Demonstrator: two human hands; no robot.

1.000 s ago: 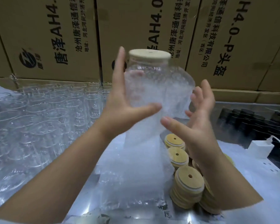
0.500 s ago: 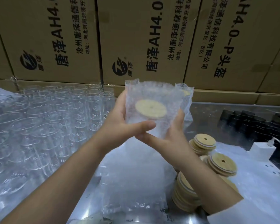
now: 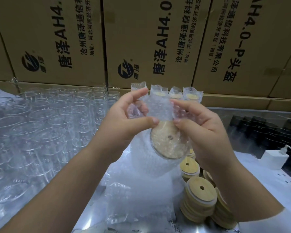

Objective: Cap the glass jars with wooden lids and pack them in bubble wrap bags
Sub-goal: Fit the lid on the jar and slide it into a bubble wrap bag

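Jar [image 3: 168, 143] in bubble wrap bag [image 3: 160, 110], just below left hand [image 3: 124, 122] and right hand [image 3: 203, 132], both tight on bag's flap.

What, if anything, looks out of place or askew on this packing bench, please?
Only the stacks of round wooden lids at lower right: they lean against each other. The clear glass jars stand upright in rows; nothing looks spilled or broken.

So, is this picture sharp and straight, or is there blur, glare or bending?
Head view: the wide lens leans the cardboard boxes outward; the empty glass jars at left look soft and smeared; glare shines on the table; the wooden lid shows hazily through the bubble wrap bag.
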